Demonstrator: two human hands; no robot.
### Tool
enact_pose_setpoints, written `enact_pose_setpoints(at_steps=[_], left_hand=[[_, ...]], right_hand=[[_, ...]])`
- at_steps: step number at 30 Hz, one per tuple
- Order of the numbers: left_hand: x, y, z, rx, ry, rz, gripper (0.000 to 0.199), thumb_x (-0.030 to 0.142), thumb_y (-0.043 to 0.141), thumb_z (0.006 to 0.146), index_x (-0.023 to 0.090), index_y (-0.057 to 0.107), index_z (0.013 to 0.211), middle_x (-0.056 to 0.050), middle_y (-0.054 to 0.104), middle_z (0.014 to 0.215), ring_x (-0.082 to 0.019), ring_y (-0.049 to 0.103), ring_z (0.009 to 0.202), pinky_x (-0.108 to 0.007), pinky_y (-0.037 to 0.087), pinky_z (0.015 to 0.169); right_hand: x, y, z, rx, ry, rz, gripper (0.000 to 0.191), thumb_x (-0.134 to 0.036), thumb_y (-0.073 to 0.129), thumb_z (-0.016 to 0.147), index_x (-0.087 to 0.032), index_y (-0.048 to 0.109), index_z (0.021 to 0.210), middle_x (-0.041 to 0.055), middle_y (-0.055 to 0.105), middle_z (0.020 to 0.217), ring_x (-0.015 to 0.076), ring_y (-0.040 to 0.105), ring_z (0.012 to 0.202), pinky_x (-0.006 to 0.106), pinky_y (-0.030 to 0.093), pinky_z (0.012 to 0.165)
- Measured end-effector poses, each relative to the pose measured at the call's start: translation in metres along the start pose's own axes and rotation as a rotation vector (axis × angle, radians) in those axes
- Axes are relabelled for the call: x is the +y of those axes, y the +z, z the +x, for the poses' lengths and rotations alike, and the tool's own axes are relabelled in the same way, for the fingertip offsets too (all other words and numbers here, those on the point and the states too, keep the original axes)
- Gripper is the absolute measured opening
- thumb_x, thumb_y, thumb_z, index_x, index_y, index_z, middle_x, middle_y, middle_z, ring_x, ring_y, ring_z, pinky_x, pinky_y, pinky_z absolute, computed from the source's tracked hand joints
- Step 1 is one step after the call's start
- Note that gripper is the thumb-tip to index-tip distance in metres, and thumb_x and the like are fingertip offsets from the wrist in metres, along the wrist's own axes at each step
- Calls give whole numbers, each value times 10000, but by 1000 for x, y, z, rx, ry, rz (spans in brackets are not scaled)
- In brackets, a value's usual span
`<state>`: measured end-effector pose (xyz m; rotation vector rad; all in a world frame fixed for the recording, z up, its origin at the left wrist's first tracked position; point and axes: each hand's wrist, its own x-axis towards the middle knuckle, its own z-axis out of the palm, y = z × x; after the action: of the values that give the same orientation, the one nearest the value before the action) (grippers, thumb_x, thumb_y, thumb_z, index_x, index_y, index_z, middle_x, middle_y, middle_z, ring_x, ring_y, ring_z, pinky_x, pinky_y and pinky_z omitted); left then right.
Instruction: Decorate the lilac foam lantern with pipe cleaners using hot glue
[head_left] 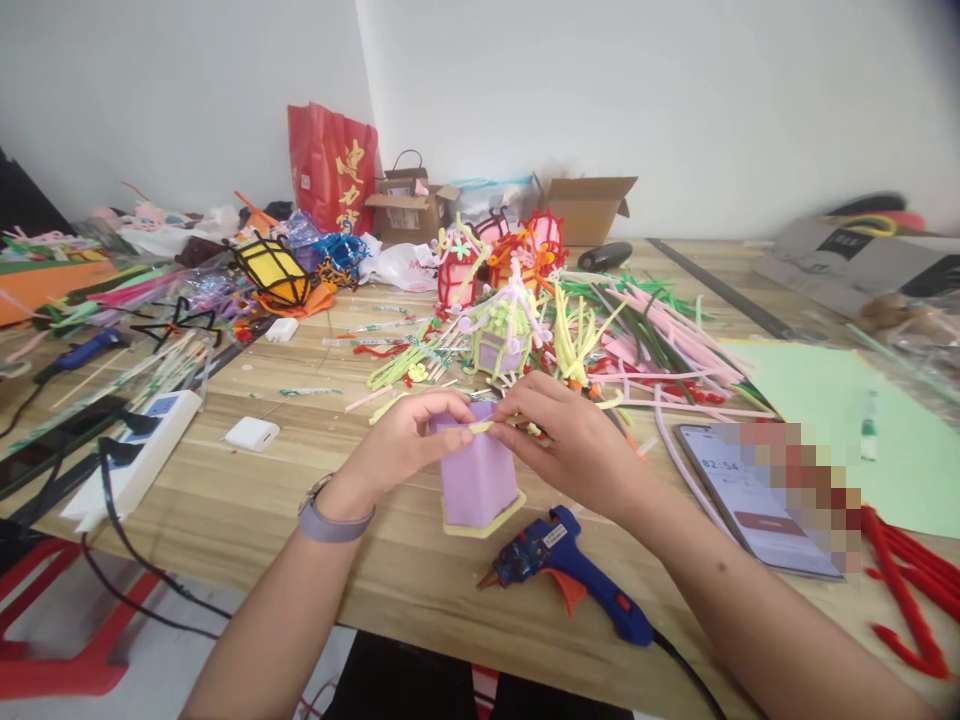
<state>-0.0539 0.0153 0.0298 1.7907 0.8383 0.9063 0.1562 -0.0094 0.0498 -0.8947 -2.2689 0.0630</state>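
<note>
Pinching yellow chenille stem (482, 427), the right hand (553, 425) partly hides the lilac box (474, 482) at 1 o'clock; the left hand (411, 442) pinches it at 10 o'clock.

Bright, diffuse light with soft, distorted edges

Wood-grain table (420, 580): glue gun (577, 565), phone (750, 505), power strip (152, 458).

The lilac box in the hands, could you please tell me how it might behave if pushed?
The lilac box is probably light, since its walls look thin. Flat faces should discourage rolling, and the yellow strip along its lower edge may steady it. Pressed hard, those walls could buckle.
</note>
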Motion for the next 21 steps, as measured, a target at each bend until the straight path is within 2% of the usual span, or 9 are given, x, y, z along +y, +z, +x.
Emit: enact_pose_setpoints(at_steps=[9, 13, 16, 21], left_hand=[[-4, 2, 1, 43, -20, 24, 171, 347, 659, 797, 177, 655, 793, -46, 664, 932, -195, 595, 944, -295, 438, 803], [-5, 3, 1, 70, -38, -8, 158, 330, 661, 785, 172, 650, 774, -33, 652, 883, -181, 586, 891, -276, 431, 758], [-4, 5, 1, 90, -42, -15, 148, 311, 665, 772, 167, 644, 741, -23, 641, 831, -168, 576, 838, -266, 422, 726], [-3, 8, 3, 66, -58, -43, 138, 297, 659, 776, 161, 655, 750, -20, 649, 819, -150, 568, 790, -255, 417, 699]], right_hand=[[1, 2, -1, 7, 16, 22, 34, -195, 559, 913, -171, 584, 914, 77, 617, 884, 192, 601, 816, 302, 481, 679], [-2, 1, -1, 25, 26, 32, 116, -223, 572, 903, -184, 581, 1013, 92, 629, 953, 229, 597, 932, 361, 485, 783], [-3, 0, 0, 5, 51, -27, 126, -243, 580, 898, -197, 602, 1013, 102, 644, 1020, 256, 585, 989, 428, 454, 860], [-1, 2, 0, -51, 89, -43, 145, -266, 573, 897, -203, 638, 1011, 103, 679, 1037, 268, 601, 1013, 443, 436, 878]])
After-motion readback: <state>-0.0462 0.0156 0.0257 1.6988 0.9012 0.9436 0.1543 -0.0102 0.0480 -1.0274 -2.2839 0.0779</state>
